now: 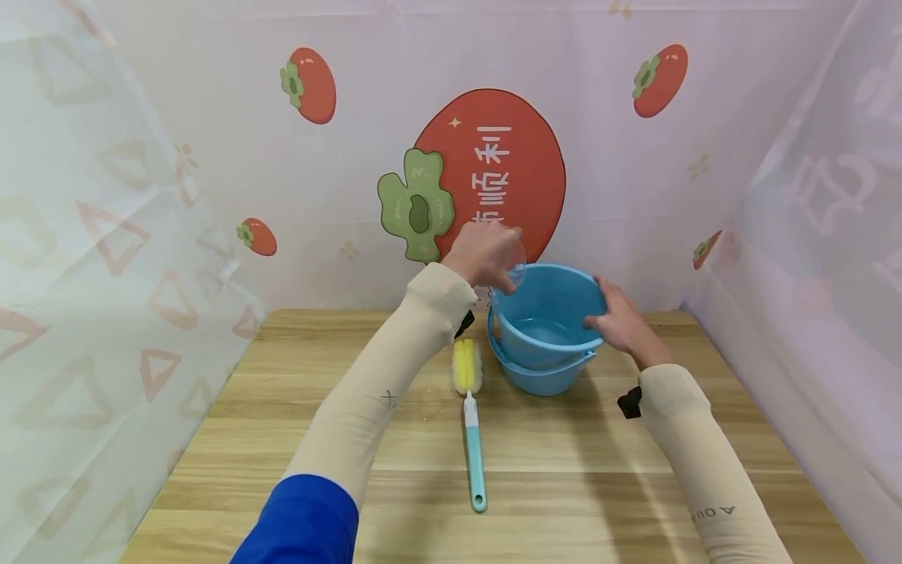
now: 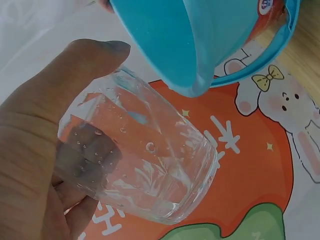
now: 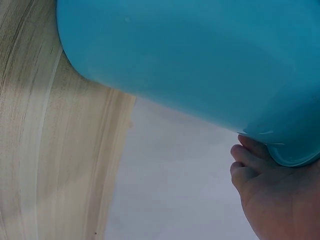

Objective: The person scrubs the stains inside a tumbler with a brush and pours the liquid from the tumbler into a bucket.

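My left hand (image 1: 485,252) grips a clear glass (image 2: 145,155) tilted at the left rim of a blue bucket (image 1: 543,352). Drops of water cling to the glass, whose thick base shows in the left wrist view. My right hand (image 1: 620,317) holds the bucket's right rim, with the thumb inside and the fingers outside, partly hidden in the head view. A little liquid seems to lie on the bucket's bottom. In the right wrist view the bucket's side wall (image 3: 175,60) fills the upper part, and the right hand (image 3: 280,195) curls at its rim.
A bottle brush (image 1: 474,439) with a yellow and white head and a turquoise handle lies on the wooden table (image 1: 296,439), left of the bucket. The bucket's handle (image 1: 557,371) hangs down at its front. A printed curtain (image 1: 606,196) stands behind and at both sides.
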Demonstrator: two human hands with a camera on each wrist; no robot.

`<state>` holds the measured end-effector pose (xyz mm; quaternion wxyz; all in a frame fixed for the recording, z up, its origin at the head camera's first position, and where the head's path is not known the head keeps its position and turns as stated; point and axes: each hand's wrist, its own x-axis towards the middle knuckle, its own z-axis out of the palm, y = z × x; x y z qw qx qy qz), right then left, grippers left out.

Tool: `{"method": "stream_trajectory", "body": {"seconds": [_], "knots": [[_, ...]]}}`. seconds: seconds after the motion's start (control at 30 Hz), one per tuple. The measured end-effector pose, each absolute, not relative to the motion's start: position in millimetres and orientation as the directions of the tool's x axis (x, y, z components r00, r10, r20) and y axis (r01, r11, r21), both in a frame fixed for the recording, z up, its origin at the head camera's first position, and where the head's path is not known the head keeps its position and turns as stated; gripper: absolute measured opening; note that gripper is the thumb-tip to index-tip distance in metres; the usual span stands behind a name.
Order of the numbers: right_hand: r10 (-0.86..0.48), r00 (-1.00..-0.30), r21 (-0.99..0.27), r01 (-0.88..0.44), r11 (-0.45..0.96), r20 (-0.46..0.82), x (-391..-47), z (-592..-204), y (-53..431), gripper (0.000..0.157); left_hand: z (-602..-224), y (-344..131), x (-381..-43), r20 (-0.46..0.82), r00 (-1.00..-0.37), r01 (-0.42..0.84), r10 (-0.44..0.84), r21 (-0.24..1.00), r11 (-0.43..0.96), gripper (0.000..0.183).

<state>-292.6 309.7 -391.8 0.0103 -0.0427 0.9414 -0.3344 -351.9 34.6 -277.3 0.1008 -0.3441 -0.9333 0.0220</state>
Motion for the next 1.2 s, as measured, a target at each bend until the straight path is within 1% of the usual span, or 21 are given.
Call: {"method": "stream_trajectory", "body": {"seconds": [0.13,0.33,0.4,0.57,0.73,0.93,1.2], "knots": [[-0.086,-0.996,-0.624,-0.075,0.778,0.012,-293,-391,310,0.094,-275,39,-350,0.155,-0.728,0.647,0.668,-0.164,0.744,0.071],[-0.095,-0.995,-0.618,-0.101,0.780,0.044,-294,-392,309,0.094,-278,42,-352,0.163,-0.705,0.660,0.690,-0.203,0.723,0.062],[-0.096,-0.994,-0.620,-0.105,0.777,0.049,-295,-393,308,0.093,-279,42,-353,0.167,-0.699,0.663,0.695,-0.213,0.718,0.062],[-0.098,-0.994,-0.629,-0.107,0.770,0.050,-295,-392,305,0.092,-281,43,-354,0.171,-0.693,0.661,0.700,-0.237,0.712,0.063],[-0.087,-0.995,-0.634,-0.095,0.768,0.044,-294,-393,306,0.092,-282,47,-352,0.160,-0.686,0.663,0.709,-0.264,0.701,0.060],[-0.085,-0.995,-0.641,-0.094,0.762,0.046,-292,-393,308,0.092,-278,53,-345,0.141,-0.682,0.652,0.718,-0.328,0.684,0.057],[-0.080,-0.996,-0.644,-0.089,0.759,0.044,-292,-393,309,0.092,-278,60,-343,0.142,-0.669,0.637,0.730,-0.397,0.661,0.060]]}}
